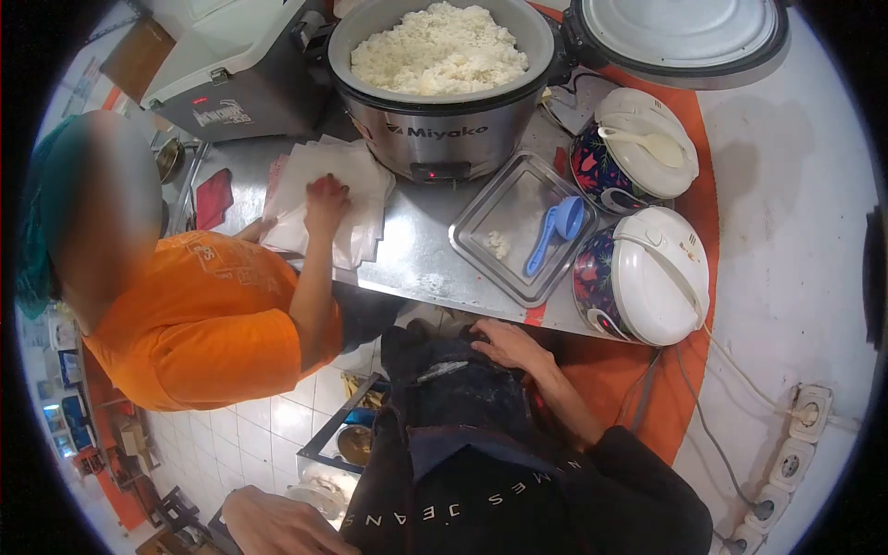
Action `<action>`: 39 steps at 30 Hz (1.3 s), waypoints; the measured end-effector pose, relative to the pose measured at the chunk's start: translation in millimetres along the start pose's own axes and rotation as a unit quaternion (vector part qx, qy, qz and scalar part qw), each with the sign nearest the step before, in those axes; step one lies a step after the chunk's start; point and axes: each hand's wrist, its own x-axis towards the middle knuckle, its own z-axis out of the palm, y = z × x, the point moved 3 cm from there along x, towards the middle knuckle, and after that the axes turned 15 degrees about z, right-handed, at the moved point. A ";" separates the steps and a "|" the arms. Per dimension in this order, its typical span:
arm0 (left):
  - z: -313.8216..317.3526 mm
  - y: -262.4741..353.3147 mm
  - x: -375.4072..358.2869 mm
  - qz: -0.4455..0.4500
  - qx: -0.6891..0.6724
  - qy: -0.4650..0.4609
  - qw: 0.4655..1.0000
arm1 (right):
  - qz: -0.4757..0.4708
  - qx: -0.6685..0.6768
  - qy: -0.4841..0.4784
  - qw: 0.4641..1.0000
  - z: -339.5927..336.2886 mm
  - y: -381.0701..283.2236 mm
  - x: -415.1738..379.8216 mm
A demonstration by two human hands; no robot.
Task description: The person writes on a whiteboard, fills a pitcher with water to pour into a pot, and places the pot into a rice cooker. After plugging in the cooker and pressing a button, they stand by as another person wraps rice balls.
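My right hand (513, 347) lies against the front of my dark clothing, just below the steel table's edge. Its fingers are loosely extended and hold nothing I can see. Low at the left, my left hand (282, 523) hangs beside my black top (472, 490), fingers loosely stretched and cut off by the frame's lower edge. Nearest to my right hand on the table is a metal tray (481, 254) with a blue scoop (555, 231) and a small clump of rice (498, 244). Behind it stands a large Miyako rice cooker (435, 139), uncovered and heaped with white rice (439, 51).
A co-worker in an orange shirt (213, 324) presses a hand onto stacked paper sheets (361, 203) at the left. Two patterned rice cookers (661, 277) with white lids stand right, a white rice paddle (643, 143) on one. A grey cooler box (250, 92) is behind. Cords reach a socket strip (791, 462).
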 end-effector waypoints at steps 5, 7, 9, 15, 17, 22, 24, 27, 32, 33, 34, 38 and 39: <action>-4.7 -2.9 -0.1 -0.020 -0.023 0.005 1.000 | -0.004 0.003 0.003 1.000 1.6 4.0 0.2; -4.6 -2.6 0.9 -0.026 -0.027 0.006 0.999 | -0.007 -0.002 0.010 1.000 1.5 4.3 0.0; -4.7 -2.1 2.0 -0.032 -0.029 0.004 0.999 | -0.005 -0.009 0.023 1.000 2.6 4.8 0.5; -6.2 -5.1 6.3 -0.062 -0.039 -0.002 0.997 | -0.002 0.003 0.028 1.000 2.6 6.3 -1.6; -11.1 -4.1 8.7 -0.085 -0.053 -0.004 0.995 | -0.002 -0.005 0.028 1.000 4.0 5.8 -0.2; -6.7 -6.9 4.8 -0.024 -0.017 0.009 1.000 | 0.009 -0.008 0.012 1.000 0.2 2.2 -2.7; -2.1 -5.9 0.9 -0.027 -0.015 0.008 0.999 | 0.011 -0.019 0.015 1.000 0.2 0.6 -1.8; 2.5 0.2 -6.4 -0.069 -0.041 0.004 0.997 | 0.004 -0.008 0.010 1.000 -0.8 -0.5 -0.8; -7.1 0.0 6.5 -0.045 -0.058 -0.018 0.997 | 0.003 -0.010 0.015 1.000 -5.6 -3.3 2.2; -7.0 0.9 6.0 -0.040 -0.053 -0.022 0.998 | 0.003 -0.013 0.016 1.000 -6.0 -3.5 3.0; -5.6 -0.8 2.1 -0.009 -0.024 -0.023 0.999 | -0.004 -0.010 0.019 1.000 -7.1 -3.6 3.6; -7.5 -1.4 1.5 -0.022 -0.007 -0.025 0.999 | -0.006 -0.005 0.024 1.000 -9.4 1.9 5.1; -7.6 -1.3 1.9 -0.020 -0.005 -0.020 1.000 | 0.001 -0.005 0.024 1.000 -8.5 2.6 5.4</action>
